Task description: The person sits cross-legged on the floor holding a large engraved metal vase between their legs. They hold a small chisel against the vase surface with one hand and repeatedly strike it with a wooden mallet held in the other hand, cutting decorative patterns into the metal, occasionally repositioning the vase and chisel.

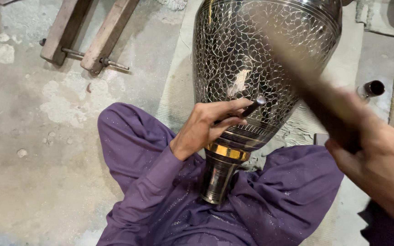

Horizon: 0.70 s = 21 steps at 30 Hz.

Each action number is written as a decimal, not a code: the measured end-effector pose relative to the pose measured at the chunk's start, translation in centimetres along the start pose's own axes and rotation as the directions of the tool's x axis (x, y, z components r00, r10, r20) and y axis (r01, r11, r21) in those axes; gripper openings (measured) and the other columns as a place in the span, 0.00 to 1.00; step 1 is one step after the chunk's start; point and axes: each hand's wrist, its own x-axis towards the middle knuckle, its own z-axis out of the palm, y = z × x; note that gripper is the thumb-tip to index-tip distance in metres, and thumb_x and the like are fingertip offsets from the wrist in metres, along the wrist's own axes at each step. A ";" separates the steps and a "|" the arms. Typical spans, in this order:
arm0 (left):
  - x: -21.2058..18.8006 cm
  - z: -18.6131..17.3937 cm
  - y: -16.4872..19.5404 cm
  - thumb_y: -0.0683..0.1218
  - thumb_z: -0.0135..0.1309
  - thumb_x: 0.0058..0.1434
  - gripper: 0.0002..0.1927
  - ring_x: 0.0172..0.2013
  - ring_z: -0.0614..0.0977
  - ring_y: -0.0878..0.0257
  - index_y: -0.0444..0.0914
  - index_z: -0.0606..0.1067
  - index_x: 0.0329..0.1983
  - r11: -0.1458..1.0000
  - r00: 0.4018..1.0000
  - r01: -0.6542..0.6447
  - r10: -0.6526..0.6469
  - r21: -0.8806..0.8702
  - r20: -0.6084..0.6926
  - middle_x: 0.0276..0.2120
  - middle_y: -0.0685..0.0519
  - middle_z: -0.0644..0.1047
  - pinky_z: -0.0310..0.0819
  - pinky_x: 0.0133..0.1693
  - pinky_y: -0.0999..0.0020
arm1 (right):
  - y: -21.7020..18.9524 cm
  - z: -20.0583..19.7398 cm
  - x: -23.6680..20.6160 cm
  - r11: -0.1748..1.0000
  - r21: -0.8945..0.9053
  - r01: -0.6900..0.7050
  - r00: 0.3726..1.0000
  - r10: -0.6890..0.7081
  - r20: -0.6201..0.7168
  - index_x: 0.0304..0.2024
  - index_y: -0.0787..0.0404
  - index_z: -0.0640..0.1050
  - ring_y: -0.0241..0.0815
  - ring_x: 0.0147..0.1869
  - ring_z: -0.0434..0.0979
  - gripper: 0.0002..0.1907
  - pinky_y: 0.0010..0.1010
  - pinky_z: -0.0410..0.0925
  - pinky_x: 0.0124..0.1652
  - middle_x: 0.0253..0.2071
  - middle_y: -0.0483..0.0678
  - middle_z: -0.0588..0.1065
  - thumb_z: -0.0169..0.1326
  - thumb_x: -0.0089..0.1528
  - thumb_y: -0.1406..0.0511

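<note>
Between the knees, engraved metal vase (251, 54) is lying tilted, neck toward the body. Left hand (206, 125) is pinching a thin chisel (253, 107) against its wall; right hand (379, 168) is gripping a blurred hammer (306, 86). Risk: off-centre strike skidding the chisel, scratching the pattern.

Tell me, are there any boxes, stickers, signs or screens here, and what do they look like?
None in view. There is only an engraved metal vase, a thin dark punch in the left hand, a blurred stick in the right hand, and wooden bars on the floor.
</note>
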 end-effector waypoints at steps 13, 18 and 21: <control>-0.3 0.2 -1.4 0.41 0.61 0.64 0.25 0.47 0.89 0.59 0.41 0.73 0.65 0.999 1.000 -0.006 0.005 -0.046 -0.007 0.48 0.47 0.84 0.88 0.51 0.65 | -1.5 -0.7 -0.2 0.996 0.065 0.061 0.993 -0.053 -0.110 0.67 0.63 0.68 0.57 0.46 0.83 0.36 0.42 0.76 0.43 0.49 0.65 0.78 0.60 0.55 0.75; 0.7 0.0 -2.2 0.41 0.60 0.66 0.23 0.46 0.89 0.60 0.42 0.72 0.65 0.996 0.996 -0.078 0.079 -0.049 0.033 0.49 0.49 0.84 0.88 0.50 0.66 | -0.9 -0.4 -0.2 0.948 -0.309 -0.079 0.947 0.168 0.274 0.73 0.50 0.64 0.47 0.35 0.84 0.41 0.35 0.78 0.41 0.42 0.54 0.80 0.62 0.59 0.71; 1.0 -0.2 -2.1 0.41 0.60 0.66 0.23 0.45 0.89 0.60 0.42 0.73 0.65 0.996 0.997 -0.079 0.080 -0.040 0.009 0.49 0.49 0.84 0.88 0.48 0.66 | -0.2 0.0 -0.2 0.996 0.039 0.079 0.991 -0.074 -0.107 0.69 0.62 0.68 0.54 0.51 0.82 0.38 0.40 0.76 0.48 0.52 0.62 0.76 0.63 0.56 0.76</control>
